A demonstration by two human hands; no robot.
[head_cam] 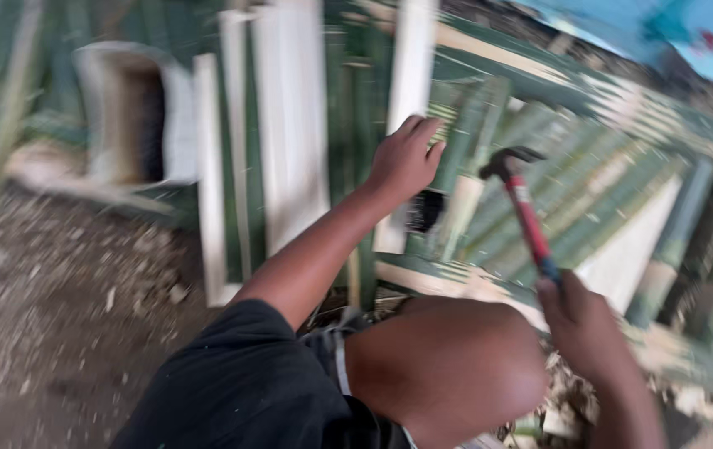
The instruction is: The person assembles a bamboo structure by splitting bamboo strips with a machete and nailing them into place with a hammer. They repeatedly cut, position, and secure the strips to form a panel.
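A hollow pale block [128,112] with a dark opening lies at the upper left, beside loose pale strips [207,175] on the ground. Wood chips and shavings [74,283] litter the bare dirt at the lower left. A blue sheet [681,29] fills the upper right corner, blurred.
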